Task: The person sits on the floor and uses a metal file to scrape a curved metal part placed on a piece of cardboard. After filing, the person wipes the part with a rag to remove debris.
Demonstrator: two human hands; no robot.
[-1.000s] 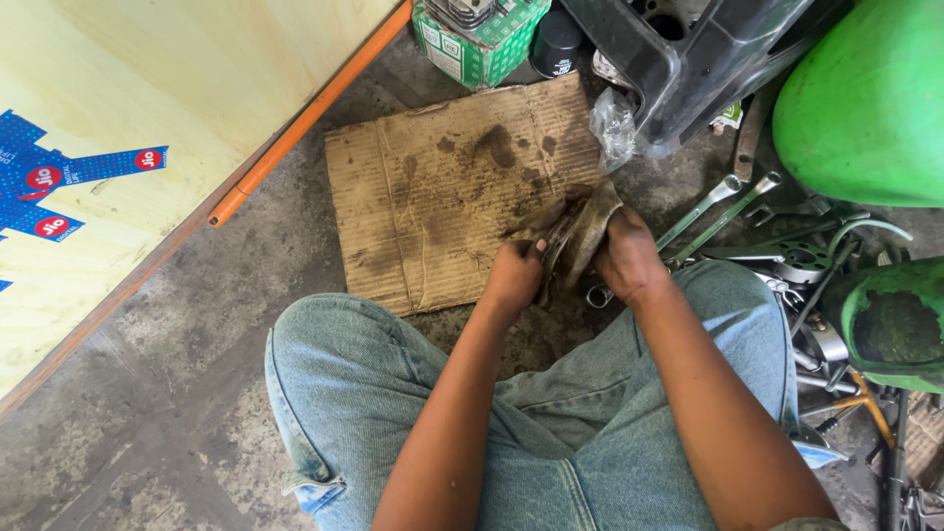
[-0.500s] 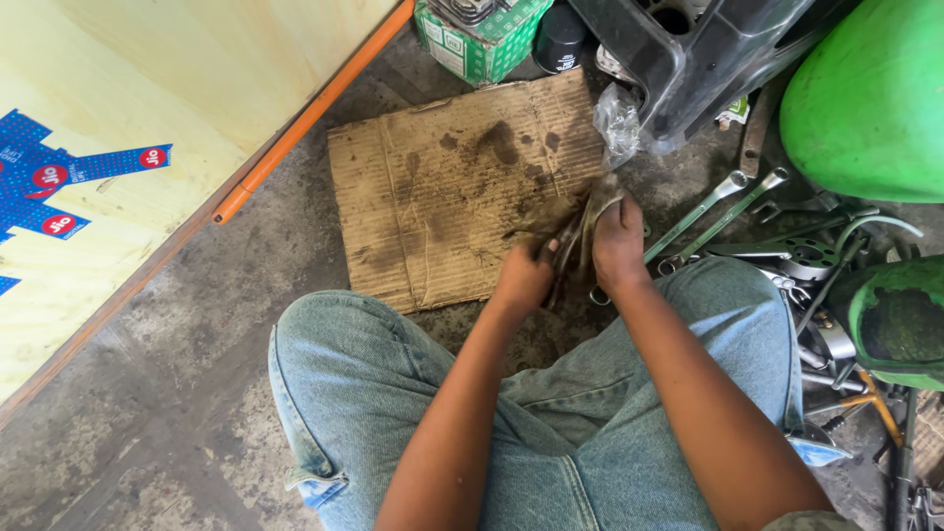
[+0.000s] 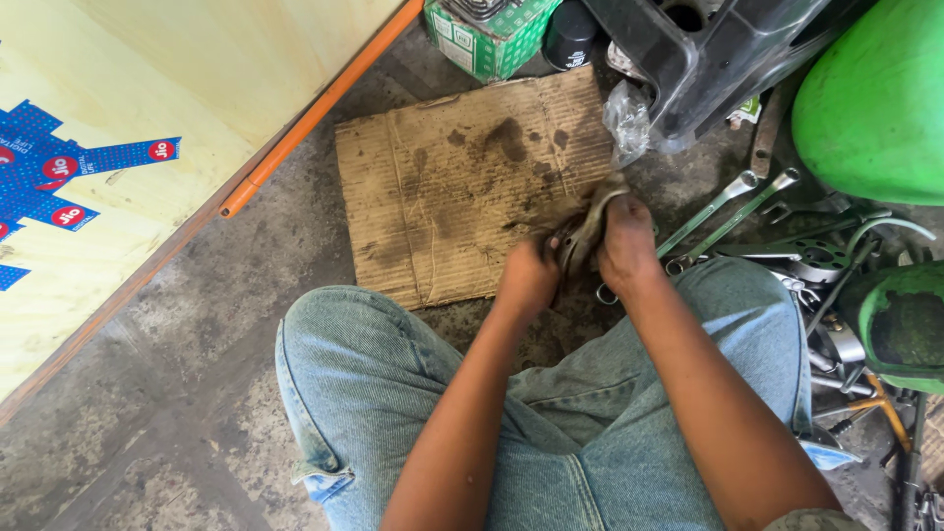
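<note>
My left hand [image 3: 527, 276] and my right hand [image 3: 626, 241] are closed together around a small dark metal part [image 3: 570, 239], wrapped partly in a dirty grey rag [image 3: 594, 214]. The right hand presses the rag over the part; the left grips it from the other side. Both hands hover over the near right corner of an oil-stained piece of cardboard [image 3: 442, 187] lying on the concrete floor. My knees in blue jeans [image 3: 354, 364] frame the hands from below. Most of the part is hidden by fingers and rag.
Several wrenches [image 3: 733, 206] and loose metal tools lie on the floor at the right. A green tank [image 3: 875, 98] and a green bowl [image 3: 900, 324] stand at far right. A black crate [image 3: 708, 49], a green box [image 3: 487, 34] and an orange pipe [image 3: 315, 108] lie beyond the cardboard.
Both hands have stayed on the part and rag, shifting slightly as the right hand rubs the rag over it. The view drifted a little.
</note>
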